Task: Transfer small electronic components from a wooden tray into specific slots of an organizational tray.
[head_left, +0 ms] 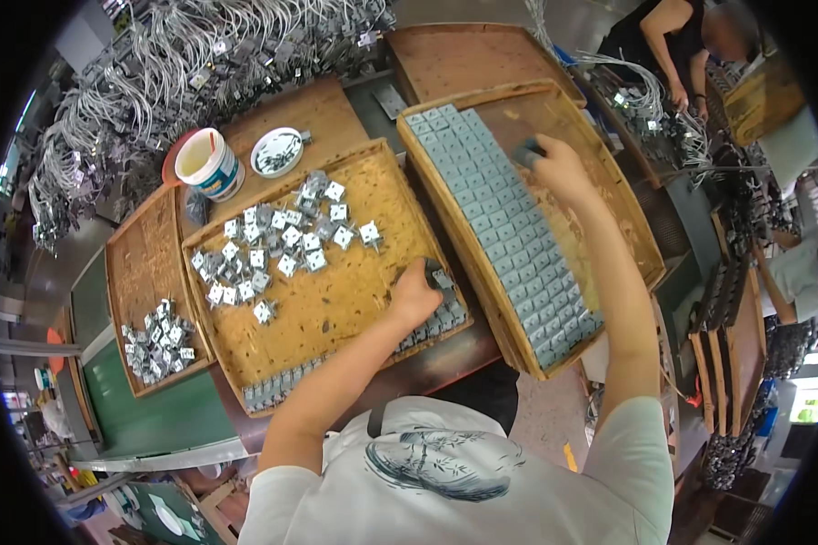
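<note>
Right hand (554, 168) closed around a small grey block (527, 153), at the far end of the grey rows in the right tray (641, 245); left hand (415, 295) pinching another block (439, 275) beside the near-edge row, middle tray (350, 300).

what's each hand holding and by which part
Right hand pinches a small grey block by its near end. Left hand touches the row of blocks; hold unclear.
</note>
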The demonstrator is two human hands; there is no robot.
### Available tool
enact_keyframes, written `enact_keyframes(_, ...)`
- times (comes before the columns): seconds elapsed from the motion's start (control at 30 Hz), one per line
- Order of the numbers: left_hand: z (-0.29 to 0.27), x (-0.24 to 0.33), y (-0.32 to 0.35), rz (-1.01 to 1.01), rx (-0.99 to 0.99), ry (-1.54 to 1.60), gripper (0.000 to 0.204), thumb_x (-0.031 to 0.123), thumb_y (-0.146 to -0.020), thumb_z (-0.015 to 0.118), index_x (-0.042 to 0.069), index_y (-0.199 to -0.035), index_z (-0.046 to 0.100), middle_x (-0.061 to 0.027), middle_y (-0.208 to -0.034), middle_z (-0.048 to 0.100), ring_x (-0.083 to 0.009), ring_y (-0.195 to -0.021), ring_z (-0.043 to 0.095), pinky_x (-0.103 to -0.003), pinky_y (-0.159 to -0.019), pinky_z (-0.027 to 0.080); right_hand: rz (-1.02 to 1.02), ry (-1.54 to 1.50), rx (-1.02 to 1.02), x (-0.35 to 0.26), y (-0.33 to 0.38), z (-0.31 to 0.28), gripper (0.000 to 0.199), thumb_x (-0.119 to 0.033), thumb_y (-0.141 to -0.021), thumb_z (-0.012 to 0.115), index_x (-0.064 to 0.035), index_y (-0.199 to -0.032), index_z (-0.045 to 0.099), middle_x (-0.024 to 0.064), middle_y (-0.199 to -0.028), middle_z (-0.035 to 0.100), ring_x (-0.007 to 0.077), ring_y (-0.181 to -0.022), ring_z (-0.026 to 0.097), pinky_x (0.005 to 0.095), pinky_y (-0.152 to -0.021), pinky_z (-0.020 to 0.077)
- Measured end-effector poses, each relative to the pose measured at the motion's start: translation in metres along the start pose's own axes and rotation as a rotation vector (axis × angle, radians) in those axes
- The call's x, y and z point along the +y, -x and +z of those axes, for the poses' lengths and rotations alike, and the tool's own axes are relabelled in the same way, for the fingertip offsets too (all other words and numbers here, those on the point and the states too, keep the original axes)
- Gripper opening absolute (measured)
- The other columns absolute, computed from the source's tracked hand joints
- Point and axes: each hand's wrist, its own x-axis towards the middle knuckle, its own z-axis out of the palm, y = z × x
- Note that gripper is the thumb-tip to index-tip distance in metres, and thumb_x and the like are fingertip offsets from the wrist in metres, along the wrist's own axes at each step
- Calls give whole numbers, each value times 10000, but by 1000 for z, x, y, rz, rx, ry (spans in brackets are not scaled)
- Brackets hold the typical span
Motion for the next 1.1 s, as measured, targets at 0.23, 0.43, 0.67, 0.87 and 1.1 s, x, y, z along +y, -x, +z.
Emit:
enact_keyframes(0.23,-40,33,19,152,116,-145,533,27,-726,682,12,-1226,498,-189,-1114,559,-350,-951,574,-422,-789,472,73,300,66,7,-139,65,574,-426,-807,636,-36,-1228,647,235,-1237,630,405,-1144,590,432,-983,452)
enact_keyframes(0.43,-107,32,-8,400,459,-926,461,69,-672,703,62,-1117,583,-127,-1159,541,-288,-1089,502,-445,-910,385,53,-139,-79,25,-170,73,476,-245,-817,643,47,-1194,631,254,-1149,659,348,-1111,615,398,-932,459)
enact_keyframes(0.67,-96,17,-19,463,455,-967,318,40,-704,662,113,-1005,588,-81,-1099,577,-275,-1082,507,-442,-910,371,69,-454,209,-24,-105,54,279,-170,-909,639,-35,-1148,593,101,-1008,659,183,-844,642,296,-673,511)
enact_keyframes(0.87,-86,29,15,273,340,-161,525,-34,-727,695,77,-1194,480,-149,-1117,541,-376,-1037,558,-500,-849,445,-108,-801,-122,-70,25,49,426,-144,-888,711,14,-1259,573,67,-1003,670,158,-839,651,276,-691,536)
enact_keyframes(1.1,-88,47,89,151,128,758,368,-101,-846,625,31,-1182,552,-52,-1114,610,-157,-1005,623,-306,-873,522,-90,-816,-264,-83,155,72,376,-34,-871,697,19,-1230,598,65,-1021,677,169,-900,670,302,-765,568)
